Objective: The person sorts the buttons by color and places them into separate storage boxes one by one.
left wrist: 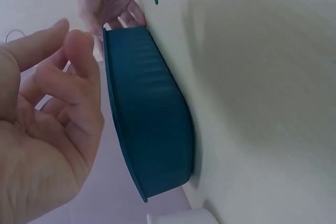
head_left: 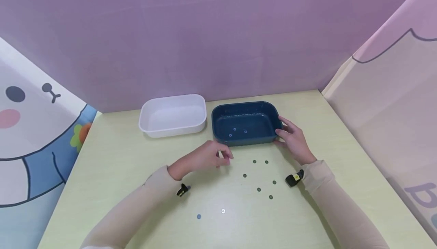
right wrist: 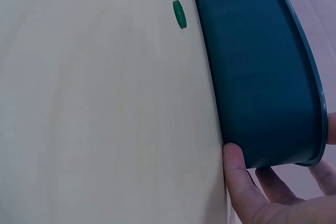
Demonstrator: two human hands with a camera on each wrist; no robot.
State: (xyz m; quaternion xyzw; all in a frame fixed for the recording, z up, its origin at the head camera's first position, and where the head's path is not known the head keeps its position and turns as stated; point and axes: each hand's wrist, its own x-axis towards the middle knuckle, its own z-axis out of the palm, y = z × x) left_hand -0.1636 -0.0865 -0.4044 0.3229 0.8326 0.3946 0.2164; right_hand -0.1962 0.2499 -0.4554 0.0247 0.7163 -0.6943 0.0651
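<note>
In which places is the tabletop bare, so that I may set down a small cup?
The table is bare on its left, bordered by the white tray, the left sleeve and the left edge; also between the right sleeve and the right edge. It is crowded in front of the dark blue tray, where six green discs lie between the sleeves.

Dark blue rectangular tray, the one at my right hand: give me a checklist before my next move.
1. Right hand steadying the dark blue rectangular tray: ok, it grips the right end.
2. Tray upright on the pale yellow-green wooden-looking table: ok.
3. Three small round pieces inside the tray: ok.
4. White rectangular tray standing apart on the left: ok.
5. Table in front free for sliding: not ok, six small green round discs lie there.
6. Left hand holding a piece: cannot tell, fingertips hide it.
</note>
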